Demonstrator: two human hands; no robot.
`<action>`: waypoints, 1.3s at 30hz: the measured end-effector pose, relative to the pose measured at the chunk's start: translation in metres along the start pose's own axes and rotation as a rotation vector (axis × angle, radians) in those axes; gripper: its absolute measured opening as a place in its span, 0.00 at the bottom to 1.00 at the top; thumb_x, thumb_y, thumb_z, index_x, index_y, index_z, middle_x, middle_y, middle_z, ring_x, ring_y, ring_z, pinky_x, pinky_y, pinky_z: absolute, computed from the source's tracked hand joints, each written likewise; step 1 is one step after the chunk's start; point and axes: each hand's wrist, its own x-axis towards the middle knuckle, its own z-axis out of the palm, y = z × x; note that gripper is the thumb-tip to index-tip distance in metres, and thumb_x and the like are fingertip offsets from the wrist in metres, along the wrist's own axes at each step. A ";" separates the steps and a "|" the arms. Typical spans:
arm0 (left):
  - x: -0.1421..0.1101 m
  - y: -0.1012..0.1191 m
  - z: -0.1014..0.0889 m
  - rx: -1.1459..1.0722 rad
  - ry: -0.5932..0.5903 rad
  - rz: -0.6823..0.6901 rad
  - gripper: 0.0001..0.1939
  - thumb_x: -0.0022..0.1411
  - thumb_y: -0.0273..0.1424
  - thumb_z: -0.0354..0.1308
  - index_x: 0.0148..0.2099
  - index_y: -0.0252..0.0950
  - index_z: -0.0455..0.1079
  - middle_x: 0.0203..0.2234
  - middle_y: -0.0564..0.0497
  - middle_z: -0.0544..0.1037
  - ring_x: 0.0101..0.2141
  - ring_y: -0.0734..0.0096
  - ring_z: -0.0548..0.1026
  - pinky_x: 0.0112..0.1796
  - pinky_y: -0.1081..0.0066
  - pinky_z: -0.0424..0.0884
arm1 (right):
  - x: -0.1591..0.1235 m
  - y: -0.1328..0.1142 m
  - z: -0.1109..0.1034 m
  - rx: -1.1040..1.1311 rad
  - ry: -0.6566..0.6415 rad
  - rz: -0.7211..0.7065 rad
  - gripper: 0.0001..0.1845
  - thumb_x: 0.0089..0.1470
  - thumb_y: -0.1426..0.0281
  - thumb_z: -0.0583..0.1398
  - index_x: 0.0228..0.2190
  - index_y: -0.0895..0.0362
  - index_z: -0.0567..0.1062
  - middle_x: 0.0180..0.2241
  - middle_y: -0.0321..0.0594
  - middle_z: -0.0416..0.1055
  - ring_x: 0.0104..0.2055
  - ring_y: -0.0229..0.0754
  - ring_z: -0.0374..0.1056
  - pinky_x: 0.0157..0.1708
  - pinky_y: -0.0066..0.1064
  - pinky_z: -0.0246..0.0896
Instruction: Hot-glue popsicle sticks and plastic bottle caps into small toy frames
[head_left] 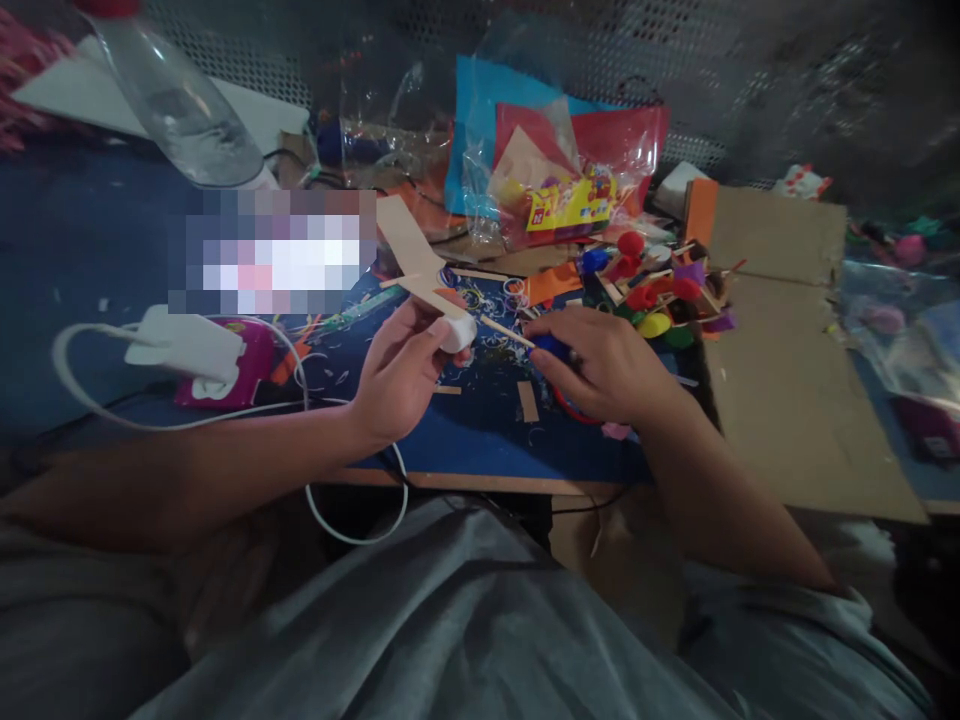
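My left hand (405,370) is closed around a small white block with rounded edges (459,334). Flat tan strips (411,245), like thin wood or card, rise from the same grip and lean away to the upper left. To its right, my right hand (600,360) pinches a thin wooden stick (507,332), whose free end points at the white block without clearly touching it. Something dark blue (551,346) shows under the right fingers; whether they hold it too is unclear. A red curved rim (576,408) peeks out below that hand.
Colourful caps and sticks (660,285) are heaped right of centre, beside a large cardboard sheet (795,390). Coloured sheets in plastic (562,150) lie behind. A white charger (187,345) with a looping cable, a pixelated bright patch and a plastic bottle (187,110) occupy the left. Scraps litter the blue table (480,440).
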 end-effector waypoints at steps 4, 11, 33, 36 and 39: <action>-0.002 0.001 -0.005 -0.018 -0.018 -0.069 0.20 0.63 0.43 0.86 0.49 0.37 0.88 0.39 0.48 0.85 0.35 0.71 0.82 0.37 0.74 0.84 | -0.004 -0.003 0.006 0.064 0.058 -0.060 0.16 0.80 0.59 0.61 0.52 0.56 0.85 0.41 0.49 0.88 0.42 0.53 0.83 0.43 0.42 0.75; -0.005 0.005 -0.010 -0.034 -0.006 -0.141 0.17 0.68 0.41 0.81 0.52 0.35 0.88 0.37 0.47 0.86 0.33 0.69 0.84 0.37 0.73 0.83 | 0.000 -0.011 0.007 0.131 0.153 -0.046 0.07 0.75 0.62 0.68 0.48 0.53 0.81 0.39 0.45 0.86 0.40 0.50 0.81 0.43 0.43 0.77; -0.006 0.007 -0.009 -0.078 0.107 -0.174 0.12 0.72 0.36 0.77 0.53 0.38 0.89 0.40 0.45 0.86 0.38 0.65 0.83 0.41 0.69 0.84 | 0.004 -0.015 0.006 0.073 0.181 0.058 0.11 0.71 0.66 0.73 0.52 0.47 0.82 0.39 0.42 0.84 0.38 0.51 0.79 0.39 0.47 0.75; -0.007 0.009 -0.009 -0.046 0.099 -0.184 0.15 0.66 0.36 0.81 0.52 0.38 0.89 0.38 0.46 0.85 0.37 0.66 0.82 0.39 0.71 0.84 | 0.006 -0.016 0.007 0.073 0.201 0.044 0.11 0.71 0.66 0.74 0.51 0.48 0.81 0.39 0.41 0.86 0.38 0.51 0.81 0.41 0.47 0.76; -0.011 0.009 -0.009 0.011 0.066 -0.207 0.17 0.64 0.36 0.84 0.53 0.39 0.89 0.37 0.47 0.85 0.37 0.67 0.82 0.38 0.72 0.83 | 0.006 -0.015 0.009 0.056 0.212 0.021 0.11 0.71 0.66 0.74 0.50 0.49 0.80 0.39 0.42 0.88 0.38 0.51 0.81 0.41 0.47 0.76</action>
